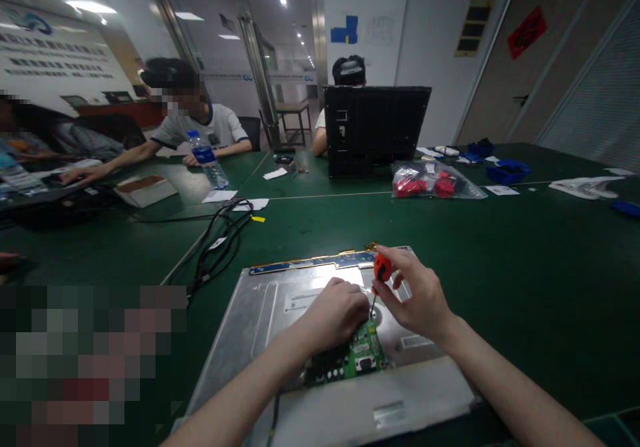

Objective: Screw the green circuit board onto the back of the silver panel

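Observation:
A silver metal display back panel [260,313] lies flat on the green table in front of me. A green circuit board [363,357] is mounted near its middle. My right hand [420,300] is closed round a small screwdriver with an orange handle [383,268], its tip pointing down at the board. My left hand [335,313] is curled into a loose fist, resting on the panel just left of the screwdriver tip. What its fingers pinch is hidden.
A black monitor back [375,127] stands upright across the table with a person behind it. A clear bag of red parts [433,181], blue items [507,170], a water bottle [207,160], black cables [220,240] and a cardboard box [145,190] lie around. A person sits at the left.

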Tool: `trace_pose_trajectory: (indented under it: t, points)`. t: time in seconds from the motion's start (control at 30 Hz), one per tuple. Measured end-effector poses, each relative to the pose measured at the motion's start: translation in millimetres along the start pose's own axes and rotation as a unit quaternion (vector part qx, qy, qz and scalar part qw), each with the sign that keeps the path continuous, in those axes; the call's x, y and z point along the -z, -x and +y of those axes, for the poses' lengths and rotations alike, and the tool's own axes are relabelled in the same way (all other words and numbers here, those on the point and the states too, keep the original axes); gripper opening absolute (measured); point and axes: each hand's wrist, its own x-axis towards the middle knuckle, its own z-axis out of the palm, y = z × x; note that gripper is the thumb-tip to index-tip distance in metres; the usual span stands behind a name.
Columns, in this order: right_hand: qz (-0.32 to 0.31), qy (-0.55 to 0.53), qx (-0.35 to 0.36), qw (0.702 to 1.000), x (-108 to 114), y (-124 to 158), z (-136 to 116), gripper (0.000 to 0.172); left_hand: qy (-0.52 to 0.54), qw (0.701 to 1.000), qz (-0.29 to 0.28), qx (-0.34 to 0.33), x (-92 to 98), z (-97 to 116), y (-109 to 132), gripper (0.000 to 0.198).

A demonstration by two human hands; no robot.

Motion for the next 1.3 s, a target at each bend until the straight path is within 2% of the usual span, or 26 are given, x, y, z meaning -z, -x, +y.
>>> trace_pose_trajectory:
  t: [0.27, 0.47, 0.6, 0.77, 1.0, 1.3]
  points:
    - [-0.004, 0.008, -0.005, 1.0, 1, 1, -1, 0.051, 0.002, 1.0, 0.004, -0.003, -0.8, 0, 0, 0.015]
    - [-0.008, 0.012, -0.019, 1.0, 1, 5, 3, 0.041, 0.009, 1.0, 0.001, -0.005, -1.5, -2, 0, 0.017]
    - [0.011, 0.007, -0.039, 0.999, -2, 8, 5, 0.031, 0.008, 1.0, 0.001, -0.002, -0.5, -1, 0, 0.016]
    - [0.022, -0.03, -0.059, 0.998, -4, 7, 2, 0.035, 0.007, 1.0, 0.001, 0.0, 1.6, 0, 0, 0.016]
    - [0.013, -0.027, -0.028, 0.999, 1, 0, 1, 0.037, 0.005, 1.0, 0.002, 0.004, 2.2, 2, 0, 0.016]
    - [0.018, 0.027, -0.014, 0.999, 6, -3, -4, 0.041, -0.002, 1.0, 0.004, 0.004, 3.9, 3, 0, 0.015]
